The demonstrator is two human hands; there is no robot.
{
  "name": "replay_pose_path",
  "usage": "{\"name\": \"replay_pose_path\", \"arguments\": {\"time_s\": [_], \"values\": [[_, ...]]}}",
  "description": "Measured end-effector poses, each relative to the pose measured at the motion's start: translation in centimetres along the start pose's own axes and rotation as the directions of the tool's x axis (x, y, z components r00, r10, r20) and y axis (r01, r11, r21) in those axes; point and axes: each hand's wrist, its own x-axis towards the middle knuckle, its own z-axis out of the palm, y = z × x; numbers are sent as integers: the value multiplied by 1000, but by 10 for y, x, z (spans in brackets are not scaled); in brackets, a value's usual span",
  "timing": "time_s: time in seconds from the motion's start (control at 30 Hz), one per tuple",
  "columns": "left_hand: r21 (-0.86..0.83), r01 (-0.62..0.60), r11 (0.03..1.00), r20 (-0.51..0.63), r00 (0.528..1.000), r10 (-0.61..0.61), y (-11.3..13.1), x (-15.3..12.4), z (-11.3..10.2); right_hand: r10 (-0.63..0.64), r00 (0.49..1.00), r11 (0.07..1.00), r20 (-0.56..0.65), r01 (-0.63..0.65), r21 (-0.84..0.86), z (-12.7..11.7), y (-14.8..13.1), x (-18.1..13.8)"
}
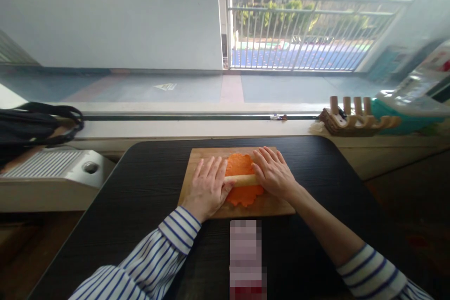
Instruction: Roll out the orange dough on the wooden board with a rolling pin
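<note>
A wooden rolling pin [242,180] lies crosswise over a flat orange sheet of dough [241,163] with a ragged edge. Beneath the dough is a wooden board [195,164]. My left hand [207,185] lies palm down over the pin's left end, its fingers stretched forward and its thumb beside the pin. Over the right end rests my right hand [274,171], also palm down, with fingers extended. Both hands press on the pin without wrapping round it. They hide the pin's ends.
The board stands on a black table [147,187]. A blurred, pixelated upright patch [246,258] is in front of it. Beyond, the windowsill [176,127] carries a wooden rack [351,119] and a teal container [390,110]. A black bag [31,122] lies at the left.
</note>
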Motion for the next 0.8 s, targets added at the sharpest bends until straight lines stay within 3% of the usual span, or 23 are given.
{"name": "replay_pose_path", "arguments": {"time_s": [0.13,0.23,0.63,0.8], "values": [[-6,15,1000,69,997,-15,2,-2,0,-86,984,996,-155,87,-1,3,2,-14],[-7,8,1000,77,997,-7,2,-3,1,-163,967,987,-194,163,-14,5,6,-23],[-76,94,993,80,993,-88,-11,26,11,-63,997,995,-43,66,72,5,20,20],[-78,160,984,168,975,-145,-21,48,12,-9,1000,997,1,9,76,6,24,44]]}}
